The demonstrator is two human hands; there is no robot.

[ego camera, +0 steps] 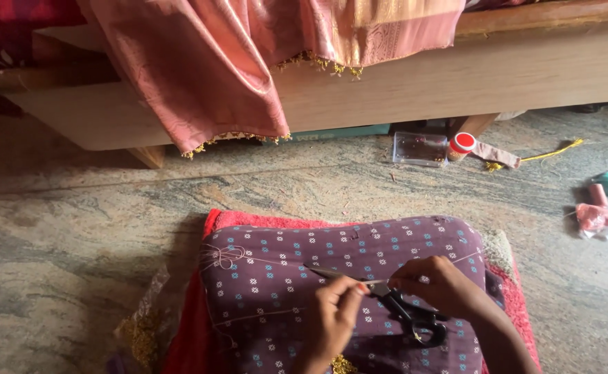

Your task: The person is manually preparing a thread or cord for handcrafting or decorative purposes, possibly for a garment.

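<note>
While left hand (333, 315) pinches thread, right hand (443, 285) grips scissors (394, 301) (mid-cushion (276, 277), bare floor (61, 242) around)

A polished stone floor (75, 235) with grey and tan veining fills the lower scene — soft daylight falls across it. Along the top runs a low wooden bed frame (497, 76), resting on short wooden legs (146, 156), with deep shadow in the gap beneath it.
</note>
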